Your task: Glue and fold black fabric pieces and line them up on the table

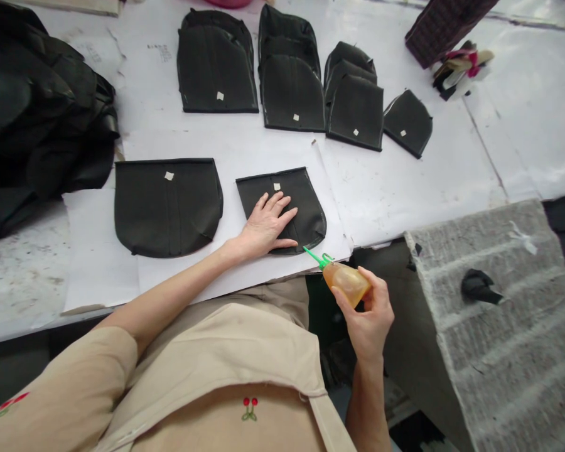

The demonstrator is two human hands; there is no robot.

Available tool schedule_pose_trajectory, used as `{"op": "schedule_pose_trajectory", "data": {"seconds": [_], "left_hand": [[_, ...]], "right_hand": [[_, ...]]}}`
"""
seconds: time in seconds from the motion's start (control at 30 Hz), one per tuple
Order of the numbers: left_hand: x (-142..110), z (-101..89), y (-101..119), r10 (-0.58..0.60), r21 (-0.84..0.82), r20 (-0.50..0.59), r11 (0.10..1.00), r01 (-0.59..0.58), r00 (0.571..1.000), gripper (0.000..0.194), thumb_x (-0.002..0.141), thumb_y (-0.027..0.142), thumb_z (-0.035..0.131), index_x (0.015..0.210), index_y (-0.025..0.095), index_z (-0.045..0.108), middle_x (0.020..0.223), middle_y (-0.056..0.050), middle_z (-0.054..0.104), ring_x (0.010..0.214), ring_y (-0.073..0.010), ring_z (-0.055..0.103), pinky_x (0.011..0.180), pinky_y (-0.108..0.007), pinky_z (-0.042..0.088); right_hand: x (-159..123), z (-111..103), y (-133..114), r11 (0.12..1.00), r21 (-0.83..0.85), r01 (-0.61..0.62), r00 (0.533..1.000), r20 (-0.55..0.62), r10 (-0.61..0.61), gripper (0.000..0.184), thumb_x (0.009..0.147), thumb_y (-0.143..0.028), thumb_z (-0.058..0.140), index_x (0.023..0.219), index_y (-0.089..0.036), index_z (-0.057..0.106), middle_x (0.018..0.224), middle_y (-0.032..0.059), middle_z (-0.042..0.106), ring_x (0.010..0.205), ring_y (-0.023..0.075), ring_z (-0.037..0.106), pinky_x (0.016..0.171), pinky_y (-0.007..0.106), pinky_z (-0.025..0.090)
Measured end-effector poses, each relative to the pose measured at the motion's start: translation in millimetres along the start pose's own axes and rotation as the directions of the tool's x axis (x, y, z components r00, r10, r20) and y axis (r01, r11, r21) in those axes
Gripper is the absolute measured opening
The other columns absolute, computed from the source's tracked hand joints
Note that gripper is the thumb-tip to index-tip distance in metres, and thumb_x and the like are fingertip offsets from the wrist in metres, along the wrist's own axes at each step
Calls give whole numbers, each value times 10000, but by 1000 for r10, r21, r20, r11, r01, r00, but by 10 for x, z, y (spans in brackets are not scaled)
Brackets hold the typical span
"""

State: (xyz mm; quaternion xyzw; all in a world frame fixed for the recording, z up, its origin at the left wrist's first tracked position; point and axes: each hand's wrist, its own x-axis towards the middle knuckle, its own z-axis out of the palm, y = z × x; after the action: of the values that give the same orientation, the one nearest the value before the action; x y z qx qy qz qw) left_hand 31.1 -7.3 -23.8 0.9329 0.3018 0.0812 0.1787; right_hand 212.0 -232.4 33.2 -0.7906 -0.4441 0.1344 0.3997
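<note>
My left hand [269, 225] lies flat with spread fingers on a black leather-like piece [306, 199], which has a straight top edge, a rounded bottom and a small pale square tag [277, 186]. In my right hand [371, 314] is a squeeze bottle [347, 282] of amber liquid with a thin green nozzle. The nozzle tip points at the lower right edge of the piece; whether it touches, I cannot tell. To the left lies a larger black piece [168, 207] of similar shape, also with a pale tag.
Several similar black pieces [219, 69] lie in overlapping groups along the back of the white-covered table [452, 163]. A heap of black material [37, 119] sits at left. At right are a dark patterned box [445, 28], a bundle of scraps [464, 69] and a grey fabric-covered surface [499, 326].
</note>
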Motion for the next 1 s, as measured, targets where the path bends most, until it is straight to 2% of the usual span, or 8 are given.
{"op": "schedule_pose_trajectory", "data": {"seconds": [0.27,0.43,0.5,0.6,0.7,0.9,1.0], "left_hand": [[16,73,99,-44,11,-57,999,45,997,754,852,555,704,1412,74,549,1523,-266,432,1473,-428,311,1211,-620,192],[12,86,71,-78,-56,-80,996,74,994,713,843,528,726,1400,113,562,1528,-237,438,1484,-401,306,1216,-620,185],[-2,62,-1,-58,-114,-75,992,49,996,690,847,537,722,1377,117,583,1521,-228,450,1483,-383,320,1224,-599,195],[-52,-2,-124,51,-201,-38,978,-57,998,683,830,588,720,1339,144,616,1504,-201,480,1476,-344,349,1231,-559,223],[-111,-46,-163,112,-188,-11,976,-112,994,740,795,611,744,1352,144,607,1519,-207,462,1483,-347,333,1231,-556,224],[-124,15,-25,92,-60,13,994,-91,996,966,661,686,808,1385,93,570,1522,-271,432,1472,-432,313,1211,-623,182],[-111,65,24,74,-15,9,997,-74,997,1030,617,673,842,1407,82,547,1531,-282,414,1467,-462,303,1204,-644,156]], "right_hand": [[-21,14,-78,999,-34,24,1000,-8,-24,521,780,-377,824,1239,-239,620,1151,77,657,1024,259,664,856,401,576],[-15,10,-57,999,-38,12,1000,-3,-12,509,795,-395,806,1242,-238,620,1148,78,659,1033,261,664,866,408,578],[-12,12,-37,1000,-28,-4,1000,-2,4,506,796,-397,803,1240,-237,621,1149,78,658,1032,262,666,873,413,579],[-12,13,-18,1000,-16,-22,1000,-12,22,509,788,-389,813,1234,-234,624,1148,79,655,1029,263,667,874,419,580],[-22,-1,-26,1000,-10,-29,999,-18,28,517,777,-374,826,1233,-235,625,1150,78,652,1033,265,669,870,419,581],[-48,-43,-85,999,-38,0,1000,-15,-1,519,779,-370,823,1240,-238,624,1147,77,658,1020,262,671,865,417,583],[-65,-37,-95,999,-49,7,1000,0,-7,504,791,-381,810,1237,-238,623,1146,82,662,1027,266,669,869,425,586]]}}
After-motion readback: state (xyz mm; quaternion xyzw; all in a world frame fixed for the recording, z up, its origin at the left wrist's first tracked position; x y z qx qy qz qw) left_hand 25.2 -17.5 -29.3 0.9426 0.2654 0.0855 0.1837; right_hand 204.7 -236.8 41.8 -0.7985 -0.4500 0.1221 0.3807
